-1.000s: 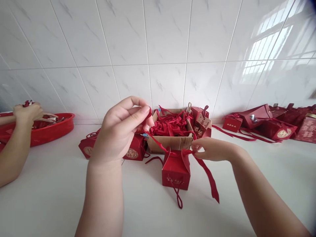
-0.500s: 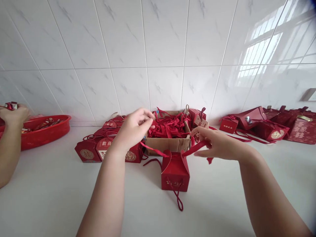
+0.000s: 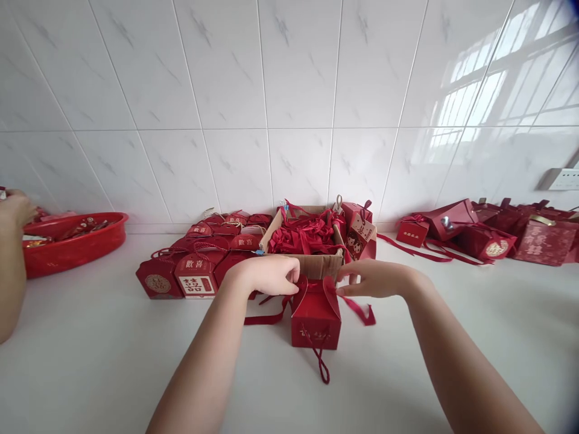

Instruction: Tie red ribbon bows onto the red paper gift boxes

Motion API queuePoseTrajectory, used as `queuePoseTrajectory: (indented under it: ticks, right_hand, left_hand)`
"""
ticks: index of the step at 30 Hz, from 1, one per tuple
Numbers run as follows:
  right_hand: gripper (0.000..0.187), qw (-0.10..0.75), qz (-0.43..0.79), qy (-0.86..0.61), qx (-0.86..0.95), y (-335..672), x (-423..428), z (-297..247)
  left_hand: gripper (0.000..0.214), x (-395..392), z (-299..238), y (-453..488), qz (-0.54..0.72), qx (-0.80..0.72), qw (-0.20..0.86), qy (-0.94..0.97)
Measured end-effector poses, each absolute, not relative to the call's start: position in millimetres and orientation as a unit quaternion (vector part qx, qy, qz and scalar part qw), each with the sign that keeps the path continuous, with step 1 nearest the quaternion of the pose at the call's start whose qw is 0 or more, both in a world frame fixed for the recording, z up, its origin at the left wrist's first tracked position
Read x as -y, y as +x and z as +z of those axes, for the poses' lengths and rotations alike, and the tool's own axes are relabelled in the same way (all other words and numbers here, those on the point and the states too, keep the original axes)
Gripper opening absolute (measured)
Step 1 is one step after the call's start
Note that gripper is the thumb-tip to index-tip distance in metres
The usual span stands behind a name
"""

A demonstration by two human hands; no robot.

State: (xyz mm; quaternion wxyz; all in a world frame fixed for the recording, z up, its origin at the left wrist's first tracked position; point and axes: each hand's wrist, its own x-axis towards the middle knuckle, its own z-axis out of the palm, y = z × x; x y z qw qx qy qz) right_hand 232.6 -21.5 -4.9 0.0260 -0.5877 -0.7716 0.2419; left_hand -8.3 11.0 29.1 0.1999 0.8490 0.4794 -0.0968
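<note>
A small red gift box (image 3: pixel 315 325) stands upright on the counter in front of me, its curved top flaps folded up. A twisted cord handle (image 3: pixel 324 369) hangs down its front face. At the left flap, my left hand (image 3: pixel 271 276) is closed, fingertips and thumb pinching the box's edge. My right hand (image 3: pixel 377 278) pinches at the opposite flap; its exact fingertip contact is partly hidden. Red ribbon comes out on both sides, with the left tail (image 3: pixel 265 319) lying on the counter and the right tail (image 3: pixel 362 312) hanging below my right hand.
Behind the box is a cardboard carton (image 3: pixel 298 263) full of red ribbons. Several decorated red boxes (image 3: pixel 194 278) stand left of it, and more red boxes (image 3: pixel 484 241) lie right. A red basin (image 3: pixel 76 256) with wrapped items is far left, beside another person's hand (image 3: pixel 18 208).
Both my hands have come down and inward to the box's flaps. The right ribbon, earlier raised in my right hand, now droops. The other person's hand has shifted left.
</note>
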Motion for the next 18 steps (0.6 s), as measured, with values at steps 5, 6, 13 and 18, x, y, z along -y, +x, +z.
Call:
queuePoseTrajectory:
  ticks: [5,6,13,18]
  right_hand:
    - [0.036,0.018,0.260,-0.569,0.780,220.5,17.9,-5.1]
    - [0.036,0.018,0.260,-0.564,0.783,219.1,17.5,-4.5]
    - [0.022,0.041,0.292,-0.498,0.815,218.6,12.1,-6.5]
    - [0.018,0.081,0.321,-0.494,0.804,223.0,5.8,-12.8]
  left_hand:
    - [0.024,-23.1,22.1,-4.0,-0.077,-0.433,0.235,0.867]
    - [0.025,-25.6,20.6,-3.2,-0.079,-0.428,0.241,0.867]
    - [0.022,-33.9,12.0,-4.1,-0.058,-0.415,0.261,0.870]
    - [0.022,-29.9,15.3,-9.1,-0.040,-0.449,0.272,0.850]
